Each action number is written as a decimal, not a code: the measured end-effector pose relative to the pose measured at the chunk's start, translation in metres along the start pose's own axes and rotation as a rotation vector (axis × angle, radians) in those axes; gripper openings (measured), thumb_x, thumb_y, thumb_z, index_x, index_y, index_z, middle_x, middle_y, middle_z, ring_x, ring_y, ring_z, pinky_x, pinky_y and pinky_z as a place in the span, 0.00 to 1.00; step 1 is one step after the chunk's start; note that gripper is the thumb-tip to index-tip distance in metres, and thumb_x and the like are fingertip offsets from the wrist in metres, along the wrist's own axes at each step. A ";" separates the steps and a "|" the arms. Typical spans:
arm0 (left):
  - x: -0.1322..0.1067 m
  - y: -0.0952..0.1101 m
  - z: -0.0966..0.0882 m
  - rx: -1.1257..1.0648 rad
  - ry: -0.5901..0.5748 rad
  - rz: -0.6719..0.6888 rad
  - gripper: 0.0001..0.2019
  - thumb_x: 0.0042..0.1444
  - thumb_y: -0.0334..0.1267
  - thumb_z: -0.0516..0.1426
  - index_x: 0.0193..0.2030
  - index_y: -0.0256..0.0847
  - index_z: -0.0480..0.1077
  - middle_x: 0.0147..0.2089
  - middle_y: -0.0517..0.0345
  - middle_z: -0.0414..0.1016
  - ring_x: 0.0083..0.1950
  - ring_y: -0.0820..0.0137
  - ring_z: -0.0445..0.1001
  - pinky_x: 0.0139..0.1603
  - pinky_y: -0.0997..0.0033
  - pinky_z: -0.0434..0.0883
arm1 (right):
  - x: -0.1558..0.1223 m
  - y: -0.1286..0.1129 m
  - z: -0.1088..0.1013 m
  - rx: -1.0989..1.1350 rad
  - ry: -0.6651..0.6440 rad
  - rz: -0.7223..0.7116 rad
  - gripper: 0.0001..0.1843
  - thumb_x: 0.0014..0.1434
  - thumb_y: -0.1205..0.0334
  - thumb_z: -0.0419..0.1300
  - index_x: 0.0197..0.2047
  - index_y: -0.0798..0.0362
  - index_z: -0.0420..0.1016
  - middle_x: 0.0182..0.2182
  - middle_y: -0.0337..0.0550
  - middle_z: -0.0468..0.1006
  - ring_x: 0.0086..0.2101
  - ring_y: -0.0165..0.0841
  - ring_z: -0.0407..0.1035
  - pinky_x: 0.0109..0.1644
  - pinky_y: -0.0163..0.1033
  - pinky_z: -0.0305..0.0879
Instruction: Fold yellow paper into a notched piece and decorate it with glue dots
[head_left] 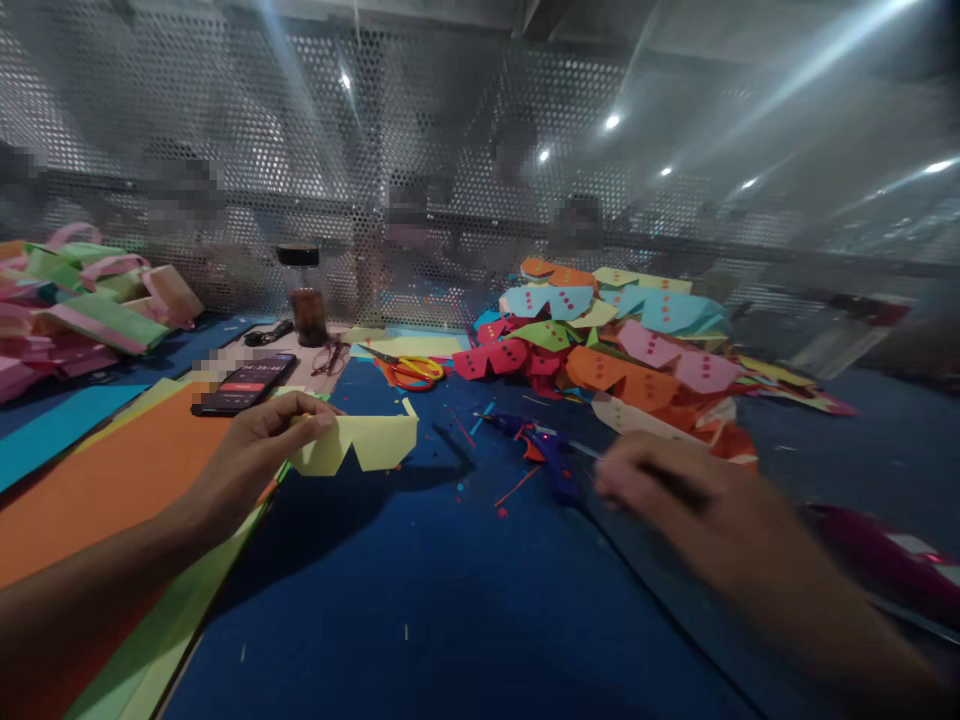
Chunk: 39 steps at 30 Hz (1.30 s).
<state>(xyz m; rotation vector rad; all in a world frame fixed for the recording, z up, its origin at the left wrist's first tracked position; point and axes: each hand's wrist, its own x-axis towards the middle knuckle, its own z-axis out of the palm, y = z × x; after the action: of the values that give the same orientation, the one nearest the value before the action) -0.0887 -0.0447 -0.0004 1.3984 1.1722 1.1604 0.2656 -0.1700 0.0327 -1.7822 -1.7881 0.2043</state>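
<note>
My left hand (pixel 259 440) pinches one end of a yellow folded paper piece (pixel 360 442) shaped like glasses and holds it above the dark blue table (pixel 420 600). My right hand (pixel 667 495) is smeared by motion at the right, just past a blue glue gun (pixel 551 455) that lies on the table; its fingers look curled, and I cannot make out whether it holds anything.
A heap of coloured paper glasses with red dots (pixel 622 350) fills the back right. Orange-handled scissors (pixel 412 370), a phone (pixel 244 385) and a dark jar (pixel 306 295) lie behind. Orange and green paper sheets (pixel 105 480) cover the left. A perforated metal screen (pixel 450 150) closes the back.
</note>
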 end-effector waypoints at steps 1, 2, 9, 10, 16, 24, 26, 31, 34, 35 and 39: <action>0.000 0.000 0.000 -0.009 0.008 0.001 0.15 0.49 0.51 0.67 0.35 0.41 0.76 0.26 0.63 0.74 0.26 0.74 0.69 0.26 0.79 0.63 | 0.019 -0.006 0.004 -0.029 -0.033 -0.033 0.15 0.66 0.48 0.55 0.39 0.49 0.75 0.36 0.43 0.78 0.34 0.35 0.71 0.39 0.39 0.69; 0.001 0.001 -0.001 -0.020 0.020 0.001 0.15 0.49 0.51 0.67 0.34 0.42 0.76 0.27 0.63 0.74 0.27 0.74 0.69 0.26 0.79 0.63 | 0.035 -0.009 0.009 -0.072 -0.062 -0.058 0.15 0.65 0.48 0.55 0.37 0.48 0.75 0.32 0.42 0.78 0.32 0.35 0.71 0.36 0.39 0.66; 0.004 0.001 -0.003 -0.059 0.083 -0.041 0.13 0.48 0.48 0.68 0.31 0.41 0.76 0.34 0.60 0.78 0.29 0.74 0.69 0.28 0.78 0.65 | 0.076 0.019 0.038 -0.350 -0.160 0.121 0.15 0.61 0.45 0.55 0.35 0.49 0.68 0.26 0.39 0.77 0.28 0.36 0.73 0.29 0.38 0.55; 0.004 0.001 -0.003 -0.058 0.078 -0.040 0.13 0.48 0.48 0.68 0.32 0.41 0.76 0.36 0.59 0.78 0.30 0.73 0.70 0.28 0.78 0.66 | 0.077 0.023 0.038 -0.363 -0.167 0.157 0.16 0.61 0.44 0.55 0.35 0.49 0.68 0.26 0.39 0.78 0.29 0.37 0.74 0.30 0.38 0.55; 0.003 0.003 -0.002 -0.046 0.076 -0.004 0.13 0.48 0.47 0.68 0.32 0.40 0.77 0.44 0.55 0.81 0.36 0.70 0.73 0.32 0.76 0.68 | 0.079 0.025 0.036 -0.475 -0.271 0.228 0.29 0.60 0.32 0.51 0.26 0.49 0.71 0.26 0.43 0.78 0.33 0.44 0.75 0.32 0.41 0.55; 0.006 0.001 -0.006 -0.067 0.119 -0.005 0.14 0.47 0.47 0.69 0.33 0.40 0.76 0.28 0.63 0.76 0.29 0.74 0.69 0.29 0.78 0.65 | 0.078 0.032 0.032 -0.339 -0.273 0.194 0.27 0.60 0.39 0.52 0.21 0.50 0.67 0.21 0.39 0.73 0.27 0.37 0.70 0.29 0.39 0.52; 0.007 0.000 -0.007 -0.059 0.118 -0.009 0.13 0.47 0.47 0.68 0.33 0.40 0.76 0.28 0.64 0.74 0.29 0.75 0.68 0.29 0.78 0.64 | 0.078 0.032 0.026 -0.256 -0.229 0.171 0.27 0.60 0.38 0.52 0.20 0.50 0.67 0.19 0.38 0.69 0.26 0.35 0.67 0.29 0.38 0.52; 0.006 0.000 -0.006 -0.045 0.126 -0.012 0.13 0.48 0.48 0.67 0.33 0.40 0.76 0.29 0.63 0.74 0.29 0.74 0.68 0.29 0.77 0.64 | 0.075 0.022 0.020 0.114 -0.201 0.155 0.28 0.59 0.37 0.52 0.26 0.51 0.76 0.20 0.39 0.71 0.24 0.32 0.64 0.27 0.36 0.54; 0.006 -0.001 -0.005 -0.053 0.121 -0.016 0.14 0.48 0.48 0.67 0.34 0.41 0.76 0.29 0.63 0.74 0.29 0.74 0.68 0.29 0.77 0.64 | 0.070 0.013 0.026 0.467 -0.215 0.218 0.26 0.57 0.37 0.57 0.29 0.54 0.76 0.24 0.41 0.74 0.23 0.30 0.63 0.25 0.35 0.57; 0.006 -0.002 -0.005 -0.052 0.120 -0.020 0.14 0.48 0.49 0.67 0.34 0.41 0.76 0.29 0.64 0.74 0.29 0.74 0.68 0.29 0.77 0.64 | 0.068 0.010 0.028 0.569 -0.221 0.239 0.25 0.56 0.38 0.60 0.29 0.54 0.75 0.25 0.41 0.75 0.22 0.28 0.63 0.25 0.34 0.58; 0.006 -0.002 -0.005 -0.042 0.124 -0.042 0.15 0.48 0.49 0.68 0.35 0.42 0.76 0.29 0.64 0.75 0.29 0.74 0.69 0.29 0.76 0.64 | 0.061 -0.001 0.032 0.867 -0.244 0.355 0.19 0.55 0.44 0.65 0.32 0.53 0.72 0.25 0.37 0.74 0.21 0.25 0.62 0.23 0.30 0.60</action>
<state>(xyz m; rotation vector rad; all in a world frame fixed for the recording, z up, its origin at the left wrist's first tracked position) -0.0936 -0.0383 -0.0015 1.2792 1.2507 1.2503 0.2534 -0.1025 0.0256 -1.4198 -1.1968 1.1820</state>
